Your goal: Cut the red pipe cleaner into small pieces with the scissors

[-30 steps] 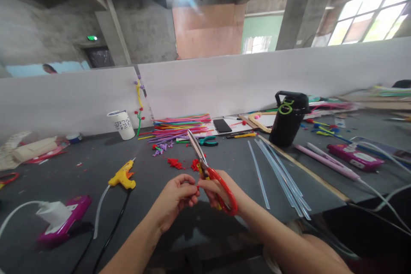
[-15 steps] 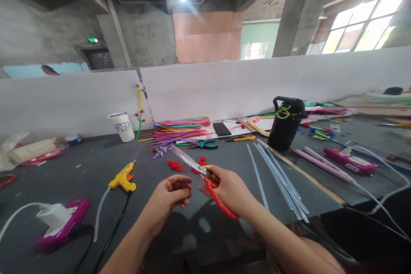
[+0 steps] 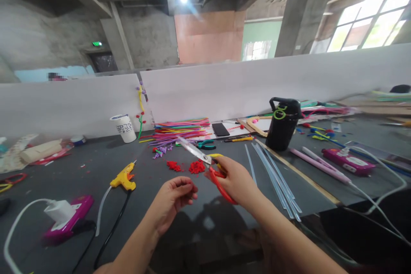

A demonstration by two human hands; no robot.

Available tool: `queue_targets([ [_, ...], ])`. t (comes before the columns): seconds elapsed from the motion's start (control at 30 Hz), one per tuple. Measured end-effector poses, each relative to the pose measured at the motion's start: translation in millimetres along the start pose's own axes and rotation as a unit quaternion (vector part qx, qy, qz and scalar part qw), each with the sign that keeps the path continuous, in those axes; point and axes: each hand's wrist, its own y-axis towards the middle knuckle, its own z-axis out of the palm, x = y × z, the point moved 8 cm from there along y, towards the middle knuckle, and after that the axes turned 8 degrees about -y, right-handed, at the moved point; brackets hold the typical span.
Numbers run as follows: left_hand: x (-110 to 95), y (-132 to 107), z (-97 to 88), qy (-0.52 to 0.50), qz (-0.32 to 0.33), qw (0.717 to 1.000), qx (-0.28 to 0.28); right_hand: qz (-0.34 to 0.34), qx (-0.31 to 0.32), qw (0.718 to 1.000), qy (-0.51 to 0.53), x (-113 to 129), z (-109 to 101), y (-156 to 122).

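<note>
My right hand grips a pair of scissors with red and yellow handles. Their blades point up and to the left, over the table. Close by on the left, my left hand has its fingers curled and the thumb pressed against them; what they hold, if anything, is hidden. Just beyond the hands lie two small heaps of red fuzzy bits, one red heap under the scissors and another red heap to its left. Purple bits are scattered farther back.
A yellow glue gun lies left, near a magenta power strip. Colourful pipe cleaners, pliers and a phone are at the back. Clear glue sticks, a black bottle and a pink straightener stand or lie right.
The scissors have risen slightly and moved a little right with my right hand. My left hand has shifted slightly right, and the red at its fingertips no longer shows.
</note>
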Motion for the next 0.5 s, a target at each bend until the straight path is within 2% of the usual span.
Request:
queue_targets([
  [0.2,2,2,1.7,-0.052,0.040,0.997,-0.027,0.022,0.028,0.989,0.146,1,31,-1],
  [0.37,11,2,-9.8,-0.065,0.057,0.995,-0.052,0.069,0.091,0.958,0.263,-11,67,-15],
  [0.5,15,1,-13.8,-0.061,0.073,0.993,-0.063,0.098,0.117,0.936,0.319,-13,80,-17],
])
